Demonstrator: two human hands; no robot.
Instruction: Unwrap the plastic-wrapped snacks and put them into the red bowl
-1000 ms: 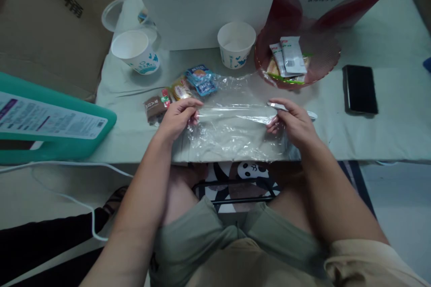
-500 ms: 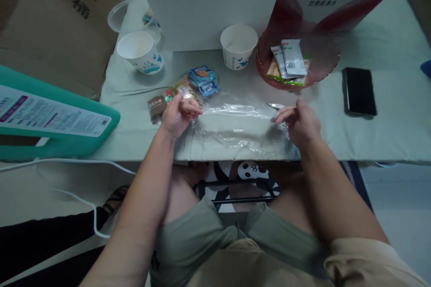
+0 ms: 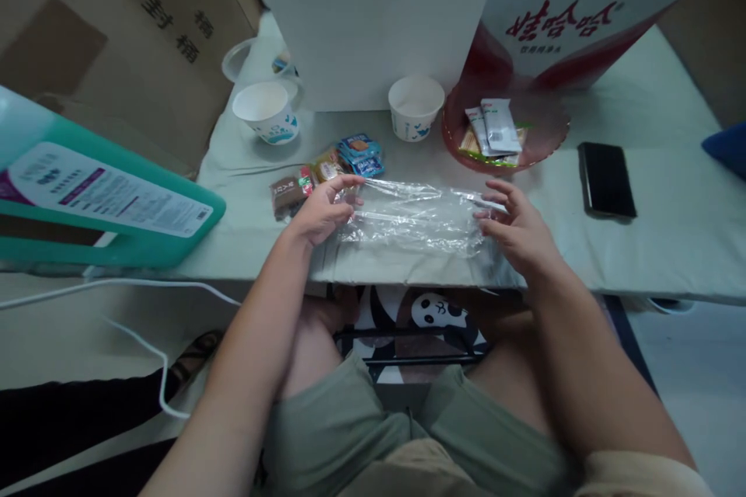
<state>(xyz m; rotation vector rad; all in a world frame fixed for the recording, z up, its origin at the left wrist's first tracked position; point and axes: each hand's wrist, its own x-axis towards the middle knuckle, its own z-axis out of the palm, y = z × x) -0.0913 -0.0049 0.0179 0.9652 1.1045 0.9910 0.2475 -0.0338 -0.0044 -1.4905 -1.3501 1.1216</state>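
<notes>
— My left hand (image 3: 323, 210) pinches the left end of the plastic bag (image 3: 413, 216); my right hand (image 3: 516, 229) rests fingers spread on its right end.

— Where's the bag?

— Flat on the worktop (image 3: 641, 248) near its front edge, long axis running left to right between both hands. Snack packets (image 3: 332, 167) lie just behind the left hand.

Bare table surface (image 3: 658, 248) is left free to the right of the right hand (image 3: 518, 233), bounded farther right by the black phone (image 3: 604, 179). The far side is closed off by the white box (image 3: 373, 23), two paper cups (image 3: 415, 106) (image 3: 266, 110) and the red bowl (image 3: 506, 141). Passage to the left of the left hand (image 3: 320, 210) is narrowed by snack packets (image 3: 326, 171) and the teal board (image 3: 105, 202). An open strip is seen between the plastic bag (image 3: 413, 213) and the cups.
</notes>
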